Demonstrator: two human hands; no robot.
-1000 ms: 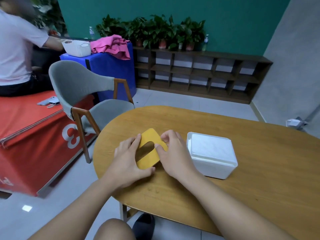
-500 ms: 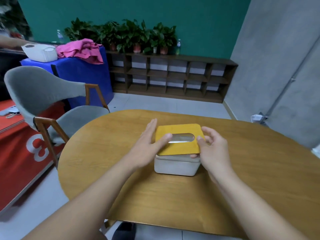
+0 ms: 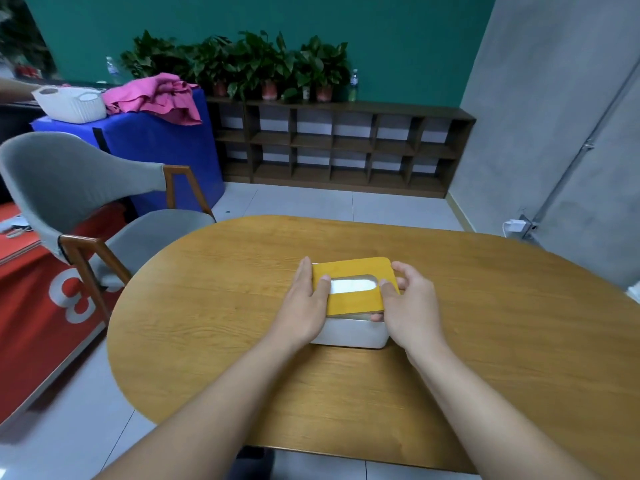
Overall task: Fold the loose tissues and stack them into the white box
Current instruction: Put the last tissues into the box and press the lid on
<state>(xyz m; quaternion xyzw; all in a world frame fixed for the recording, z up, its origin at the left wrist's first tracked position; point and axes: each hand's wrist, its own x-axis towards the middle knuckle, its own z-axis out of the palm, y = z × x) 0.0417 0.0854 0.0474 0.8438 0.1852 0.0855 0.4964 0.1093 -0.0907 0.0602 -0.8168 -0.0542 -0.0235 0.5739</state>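
We see a white plastic box with round corners [image 3: 349, 333] sitting in the middle of the oval wooden counter [image 3: 207, 306]. A flat yellow wooden lid with a long rounded hole [image 3: 356, 299] lies on top of the box. Through the hole we can see something white [image 3: 351, 285] inside, most likely the tissues.

Our left hand [image 3: 306, 306] rests on the left side of the lid. Its fingers are straight and its thumb lies flat on top by the hole, so it presses and does not grab. Our right hand [image 3: 407, 304] holds the right end of the lid, with its thumb on top and its curled fingers under the edge.

A grey chair with wooden arms [image 3: 79, 199] stands to the left of the counter. Behind it, a pink cloth [image 3: 159, 97] and a white basket [image 3: 71, 103] sit on a blue block [image 3: 152, 150].
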